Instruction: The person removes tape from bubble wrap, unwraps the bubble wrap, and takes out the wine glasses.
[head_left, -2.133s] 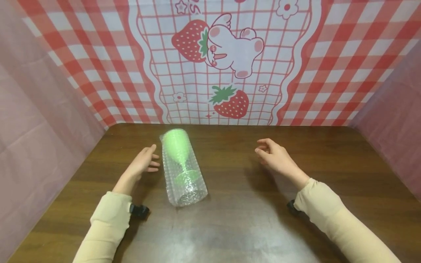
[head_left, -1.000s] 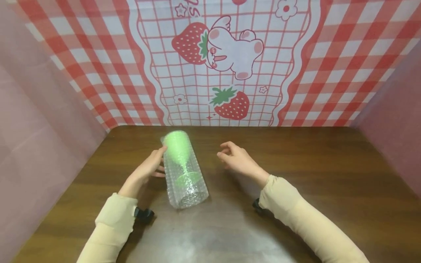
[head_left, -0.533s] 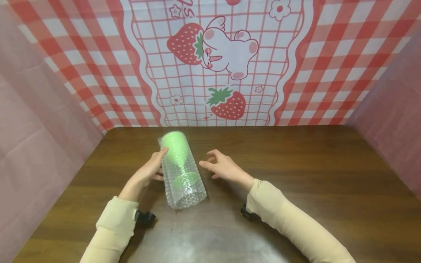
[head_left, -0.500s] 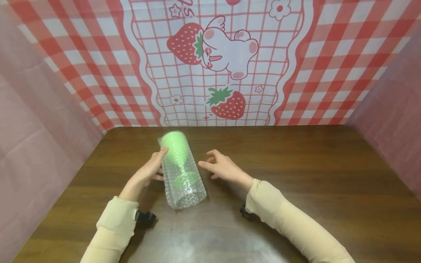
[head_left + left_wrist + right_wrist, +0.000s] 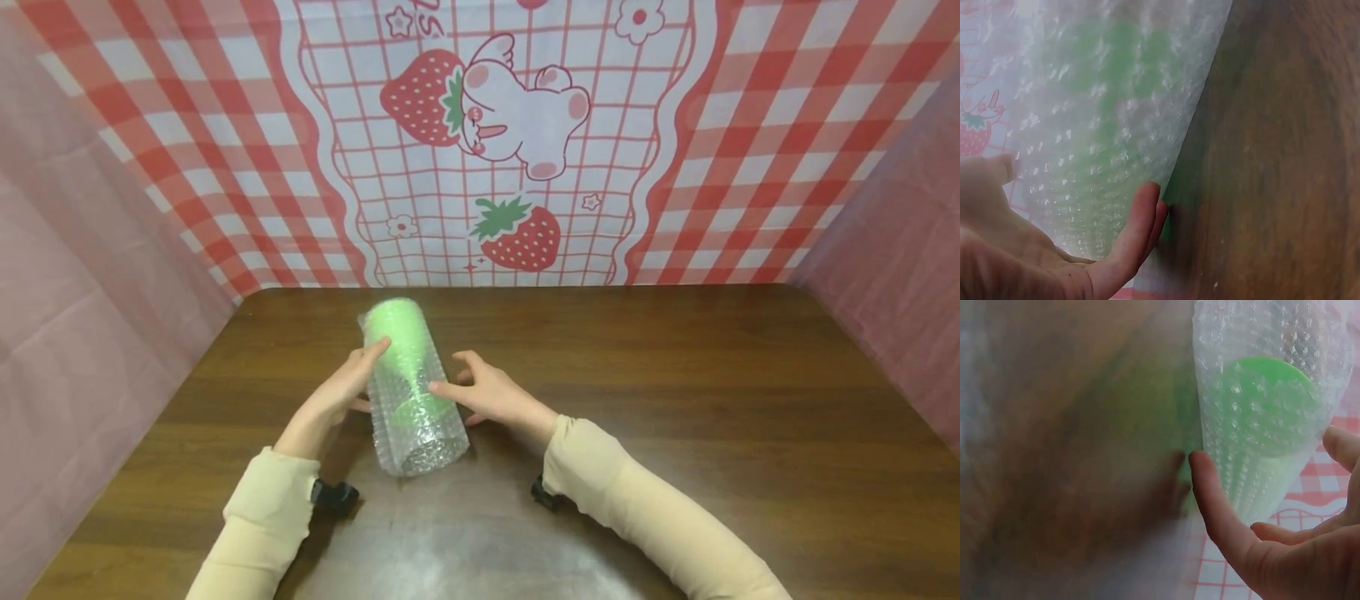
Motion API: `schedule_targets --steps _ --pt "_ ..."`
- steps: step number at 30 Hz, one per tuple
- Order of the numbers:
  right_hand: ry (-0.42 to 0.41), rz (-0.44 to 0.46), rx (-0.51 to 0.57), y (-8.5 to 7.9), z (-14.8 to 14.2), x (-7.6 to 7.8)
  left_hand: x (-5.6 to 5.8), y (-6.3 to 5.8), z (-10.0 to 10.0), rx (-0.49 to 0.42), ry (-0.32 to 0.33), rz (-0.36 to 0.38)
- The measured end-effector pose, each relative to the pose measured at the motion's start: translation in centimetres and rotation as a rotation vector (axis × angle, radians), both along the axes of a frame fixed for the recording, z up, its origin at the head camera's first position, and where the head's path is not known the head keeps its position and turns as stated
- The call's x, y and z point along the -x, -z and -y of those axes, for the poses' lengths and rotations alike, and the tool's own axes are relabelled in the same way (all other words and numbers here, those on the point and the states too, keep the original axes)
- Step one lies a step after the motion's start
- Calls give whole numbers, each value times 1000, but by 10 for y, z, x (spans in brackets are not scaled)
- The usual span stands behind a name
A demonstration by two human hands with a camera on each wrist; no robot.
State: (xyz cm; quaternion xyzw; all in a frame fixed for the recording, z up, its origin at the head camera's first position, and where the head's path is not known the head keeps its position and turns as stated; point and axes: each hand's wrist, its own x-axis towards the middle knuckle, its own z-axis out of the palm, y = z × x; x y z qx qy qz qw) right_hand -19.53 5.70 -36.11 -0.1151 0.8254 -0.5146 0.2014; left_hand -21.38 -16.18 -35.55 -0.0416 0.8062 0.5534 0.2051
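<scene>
We see a green goblet (image 5: 403,333) lying in bubble wrap (image 5: 431,454) left of centre on the table (image 5: 675,400), cup far, foot near; the wrap blurs its outline. The left hand (image 5: 337,392) is spread along the wrap's left side, the right hand (image 5: 495,396) along its right; neither pinches, and we cannot tell how firmly either touches. The near edge cuts off both sleeves (image 5: 266,500).
</scene>
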Motion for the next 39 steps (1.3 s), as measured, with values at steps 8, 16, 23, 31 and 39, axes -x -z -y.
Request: schedule_targets --steps 8,16,23,31,39 --pt "-15 12 74 0 1 -3 -1 2 -2 -17 0 -21" --pt "-17 1 58 1 -1 -3 -3 0 -6 -53 15 -42" --pt "-18 19 65 2 -4 -3 -3 0 -11 -81 33 -53" --pt "4 37 29 2 -8 -5 -9 -1 -17 -92 33 -43" --pt "7 57 12 0 -14 -2 -13 -3 -24 -116 67 -37"
